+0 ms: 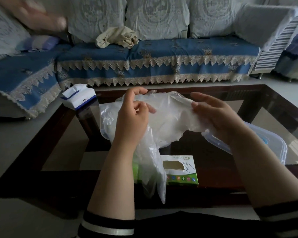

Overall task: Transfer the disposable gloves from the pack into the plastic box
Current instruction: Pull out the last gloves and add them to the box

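Between the two hands, above the middle of the table: one bunch of disposable gloves (168, 117), thin and translucent, spread wide with a loose tail hanging down toward the near edge.

Left hand (132, 121): fingers curled round the left part of the bunch, thumb and forefinger pinching the film near its upper edge. A firm hold.

Right hand (218, 117): fingers fairly straight, with the tips pressed to the right end of the bunch and the thumb beneath; whether it pinches or only supports the film cannot be told.

Pack (180, 170): green-and-white carton lying flat on the table just below the bunch, its torn opening facing up. Part of it is hidden behind the hanging gloves, and what remains inside cannot be seen.

Plastic box (272, 146): clear, under and beyond the right wrist, near the table's right side. Its contents are not readable from here.

Table (248, 93): dark frame, glass top.

Also present: a white-and-blue tissue packet (79, 97) at the far left corner; a blue lace-trimmed sofa (162, 55) behind.

Progress, as judged: the bunch is out of the pack but not yet in the box; gathering and placing remain.
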The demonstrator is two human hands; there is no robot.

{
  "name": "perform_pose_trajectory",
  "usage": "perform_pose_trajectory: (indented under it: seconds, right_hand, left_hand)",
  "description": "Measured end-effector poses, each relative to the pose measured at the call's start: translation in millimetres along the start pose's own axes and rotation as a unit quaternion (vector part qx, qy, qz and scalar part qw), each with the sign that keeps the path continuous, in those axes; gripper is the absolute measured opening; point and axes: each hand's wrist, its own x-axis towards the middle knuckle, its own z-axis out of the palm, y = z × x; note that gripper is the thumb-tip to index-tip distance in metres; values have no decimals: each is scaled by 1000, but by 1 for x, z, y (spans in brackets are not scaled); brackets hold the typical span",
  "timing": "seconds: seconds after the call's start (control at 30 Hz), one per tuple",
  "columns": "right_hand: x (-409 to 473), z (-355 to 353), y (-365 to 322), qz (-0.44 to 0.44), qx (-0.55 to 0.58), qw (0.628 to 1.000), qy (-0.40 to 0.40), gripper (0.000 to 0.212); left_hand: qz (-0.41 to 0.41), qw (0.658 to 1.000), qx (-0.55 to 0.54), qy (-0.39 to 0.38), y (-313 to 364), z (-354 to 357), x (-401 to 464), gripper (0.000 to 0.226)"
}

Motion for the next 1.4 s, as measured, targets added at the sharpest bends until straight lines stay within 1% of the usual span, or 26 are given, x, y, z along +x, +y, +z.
perform_pose_trajectory:
  seconds: [0.07, 0.13, 0.2, 0.23, 0.3, 0.4, 0.43, 0.5, 0.53, 0.57, 0.6, 0.63, 0.67, 0.7, 0.77, 0.83, 0.93, 1.07, 1.13, 1.2, 1.23, 1.27, 1.3, 1.33, 1.37, 1.4]
  right_hand:
    - [9, 3, -11, -35, -43, 998, 5, 51]
    - [26, 15, -22, -74, -93, 993, 9, 44]
    - [53, 34, -30, -120, -194, 973, 27, 40]
    - [67, 44, -31, -147, -260, 954, 38, 37]
    - [94, 67, -26, -192, -373, 906, 47, 31]
    - [122, 89, -6, -197, -517, 833, 17, 29]
    - [126, 92, 3, -184, -573, 798, 1, 33]
    - [128, 96, 18, -171, -677, 716, -15, 46]
    - [127, 101, 24, -189, -705, 684, -5, 48]
    - [122, 101, 24, -225, -713, 664, 21, 46]
    - [117, 104, 25, -267, -705, 655, 40, 43]
    - [112, 109, 23, -297, -689, 660, 37, 39]
    - [110, 115, 21, -302, -675, 674, 6, 39]
    - [109, 120, 20, -282, -664, 691, -41, 43]
    - [107, 131, 25, -186, -665, 709, -146, 56]
    - [111, 135, 41, -90, -676, 701, -210, 66]
    - [123, 141, 67, 7, -707, 655, -269, 73]
    - [137, 151, 73, 48, -693, 647, -313, 71]
    - [136, 150, 69, 56, -685, 650, -324, 70]
    - [135, 144, 58, 56, -661, 679, -315, 67]
    - [133, 141, 48, 41, -661, 684, -305, 63]
    - [130, 137, 35, 8, -680, 673, -291, 56]
    - [125, 134, 22, -33, -708, 656, -259, 49]
    - [119, 133, 11, -70, -713, 665, -212, 45]
    - [112, 132, 0, -121, -682, 701, -172, 44]
    - [101, 133, -6, -130, -589, 785, -143, 46]
  left_hand:
    - [-3, 1000, 21, 13, -4, -9, 5, 13]
    - [-22, 998, 47, 36, -11, -16, 10, 18]
    - [-56, 994, 70, 65, -17, -22, 17, 28]
    - [-74, 991, 87, 74, -20, -24, 19, 30]
    - [-105, 982, 133, 85, -27, -30, 25, 26]
    - [-139, 960, 233, 74, -43, -40, 34, 22]
    - [-149, 954, 256, 55, -48, -42, 36, 23]
    - [-166, 940, 299, 7, -55, -45, 39, 23]
    - [-174, 931, 320, -9, -59, -49, 40, 23]
    - [-174, 926, 333, -20, -59, -48, 40, 22]
    - [-175, 924, 339, -25, -60, -48, 40, 20]
    - [-175, 923, 341, -33, -61, -49, 40, 18]
    - [-172, 924, 338, -40, -62, -49, 40, 16]
    - [-168, 927, 334, -48, -63, -49, 41, 13]
    - [-164, 930, 323, -55, -64, -50, 39, 11]
    - [-163, 937, 308, -33, -63, -53, 38, 12]
    - [-144, 951, 274, 19, -60, -61, 37, 16]
    - [-136, 968, 210, 31, -60, -66, 38, 13]
    - [-142, 974, 173, 35, -57, -66, 38, 8]
    - [-155, 978, 134, 41, -54, -67, 40, 7]
    - [-165, 978, 118, 42, -52, -68, 41, 9]
    - [-175, 979, 100, 41, -51, -69, 41, 10]
    - [-185, 979, 80, 40, -49, -69, 41, 11]
    - [-193, 979, 57, 40, -47, -69, 41, 11]
    - [-197, 979, 30, 40, -44, -68, 41, 12]
    - [-196, 980, -4, 43, -43, -68, 40, 13]
